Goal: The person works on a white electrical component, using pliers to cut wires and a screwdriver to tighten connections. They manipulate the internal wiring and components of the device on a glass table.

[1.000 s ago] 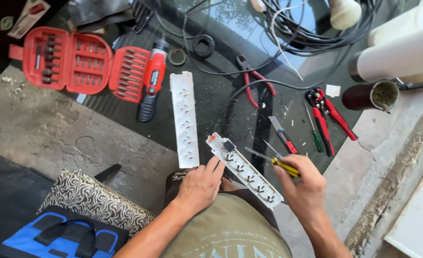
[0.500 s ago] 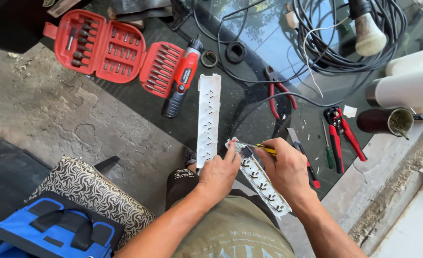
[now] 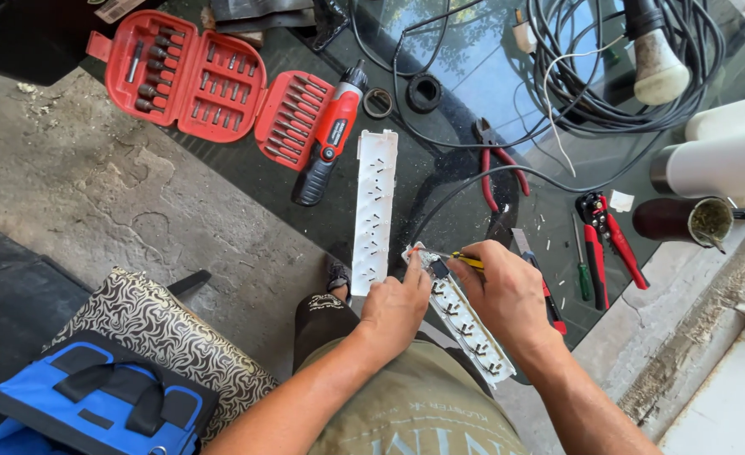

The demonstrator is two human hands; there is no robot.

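hands meet over the open strip (image 3: 465, 324): left hand (image 3: 396, 310) pinches its far end, right hand (image 3: 507, 295) grips a yellow screwdriver (image 3: 465, 260); red bit case (image 3: 195, 80) lies far left.

The right hand (image 3: 507, 295) hides most of the yellow-handled screwdriver (image 3: 467, 260).

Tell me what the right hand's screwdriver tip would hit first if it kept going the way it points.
The right hand points its yellow-handled screwdriver leftward. Its tip already sits at the end of the open power strip base; beyond that, probably the white cover, though depth is unclear.
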